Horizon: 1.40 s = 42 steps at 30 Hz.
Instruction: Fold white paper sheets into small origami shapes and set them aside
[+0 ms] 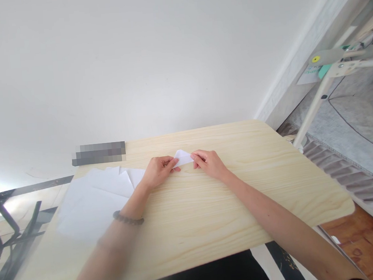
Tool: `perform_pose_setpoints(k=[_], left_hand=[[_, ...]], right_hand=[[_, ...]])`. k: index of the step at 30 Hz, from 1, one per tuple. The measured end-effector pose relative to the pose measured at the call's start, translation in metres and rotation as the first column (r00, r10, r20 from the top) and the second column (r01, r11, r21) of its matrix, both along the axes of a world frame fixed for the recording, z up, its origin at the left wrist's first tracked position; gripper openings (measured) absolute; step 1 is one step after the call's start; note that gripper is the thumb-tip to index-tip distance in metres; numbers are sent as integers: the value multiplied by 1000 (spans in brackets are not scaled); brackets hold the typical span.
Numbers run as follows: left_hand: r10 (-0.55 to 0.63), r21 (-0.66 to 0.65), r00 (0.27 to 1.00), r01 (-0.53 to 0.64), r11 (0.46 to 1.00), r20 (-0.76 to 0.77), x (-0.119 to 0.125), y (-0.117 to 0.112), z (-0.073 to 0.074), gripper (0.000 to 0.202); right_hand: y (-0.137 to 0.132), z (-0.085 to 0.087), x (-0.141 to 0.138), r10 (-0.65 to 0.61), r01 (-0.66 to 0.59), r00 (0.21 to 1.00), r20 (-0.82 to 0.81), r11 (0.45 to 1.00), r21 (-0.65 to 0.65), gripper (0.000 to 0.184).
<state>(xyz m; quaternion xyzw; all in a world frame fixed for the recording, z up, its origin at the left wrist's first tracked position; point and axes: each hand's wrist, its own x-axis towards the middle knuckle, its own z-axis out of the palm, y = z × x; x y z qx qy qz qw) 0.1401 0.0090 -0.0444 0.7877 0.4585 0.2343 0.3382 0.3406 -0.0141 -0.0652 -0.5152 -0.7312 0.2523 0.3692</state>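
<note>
Between my hands is a small piece of folded white paper [183, 157], roughly triangular with its peak pointing toward the wall. My left hand [160, 169] pinches its left corner between thumb and fingers. At the right corner, my right hand [207, 162] grips it in the same way. The paper is just over the middle of the light wooden table [251, 195]; whether it touches the top I cannot tell. A dark beaded bracelet [128, 218] circles my left wrist.
Several loose white paper sheets [90, 202] overlap on the table's left side. A pixelated dark object [98, 153] lies at the back left edge against the white wall [153, 64]. Black metal chair legs [17, 235] stand to the left, and a white metal frame [314, 101] rises at the right.
</note>
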Motion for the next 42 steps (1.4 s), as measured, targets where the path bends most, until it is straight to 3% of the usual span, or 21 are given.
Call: perform_pose_setpoints(k=[9,17,26,34,42], left_hand=[[-9,-61,998,13,998,63,2,-2,-2,46],[-38,-30,999,38,999,2,-1,1,-3,45],[-20,7,1000,20,1000,17,1,-1,-2,45],[-8,2,1000,8,1000,-6,1,1,-3,46],[-53,-102,997,59,993,55,-1,-1,-1,49]], right_hand=[[-1,0,-1,14,-16,997,-74,999,-37,30],[0,-1,-1,22,-22,1000,-5,1000,-2,27],[0,-2,-1,8,-10,998,-61,999,-38,27],[1,-1,-1,14,-14,999,31,1000,18,28],[1,-2,0,-9,9,1000,1,1000,-16,28]])
